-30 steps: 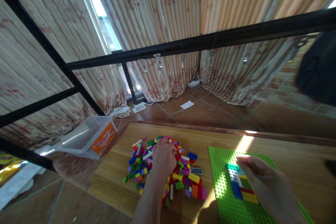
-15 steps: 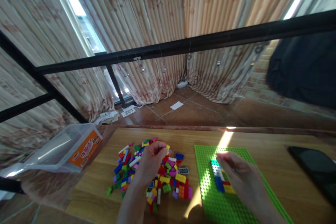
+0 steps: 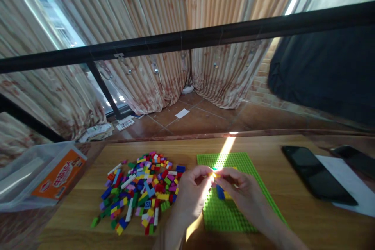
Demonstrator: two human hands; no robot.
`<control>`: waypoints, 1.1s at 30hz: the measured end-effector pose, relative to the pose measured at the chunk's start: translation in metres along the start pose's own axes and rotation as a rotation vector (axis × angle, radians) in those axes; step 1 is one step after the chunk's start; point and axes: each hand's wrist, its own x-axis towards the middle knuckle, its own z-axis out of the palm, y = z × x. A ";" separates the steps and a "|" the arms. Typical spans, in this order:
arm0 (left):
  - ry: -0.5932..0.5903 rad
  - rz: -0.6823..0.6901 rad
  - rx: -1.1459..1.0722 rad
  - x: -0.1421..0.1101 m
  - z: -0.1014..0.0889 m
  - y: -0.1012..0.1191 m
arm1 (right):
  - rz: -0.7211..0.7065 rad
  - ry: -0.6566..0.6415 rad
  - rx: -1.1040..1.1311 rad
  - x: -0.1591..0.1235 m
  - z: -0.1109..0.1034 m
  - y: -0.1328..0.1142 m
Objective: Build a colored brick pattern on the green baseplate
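My left hand (image 3: 195,189) and my right hand (image 3: 246,191) meet fingertip to fingertip above the green baseplate (image 3: 231,220). Pinched between them is a small yellow toy brick (image 3: 214,174), lit by a strip of sunlight and mostly covered by the fingers. Just beneath my right fingers, a blue brick (image 3: 220,192) and a yellow brick (image 3: 227,195) sit on the baseplate; my hands hide the other bricks around them. Left of my left hand spreads a heap of loose mixed-colour bricks (image 3: 149,189).
A clear plastic box (image 3: 26,164) with an orange label stands at the left. On the right lie a black tablet-like device (image 3: 318,175), a white paper (image 3: 348,181) and a dark phone (image 3: 356,158). A black rail (image 3: 205,37) crosses beyond the wooden table (image 3: 272,146).
My left hand has moved right, from the brick heap to the baseplate, and its fingertips now meet those of my right hand. The view has turned to the right.
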 end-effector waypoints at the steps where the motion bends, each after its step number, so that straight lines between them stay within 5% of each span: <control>1: 0.006 -0.001 0.028 0.000 0.002 -0.002 | 0.008 -0.011 -0.022 0.000 -0.008 0.002; 9: 0.047 0.011 0.367 0.004 0.002 -0.006 | -0.015 -0.038 -0.321 -0.003 -0.059 0.025; 33: -0.105 0.198 0.926 0.006 0.016 -0.009 | -0.125 0.071 -0.589 -0.004 -0.047 0.043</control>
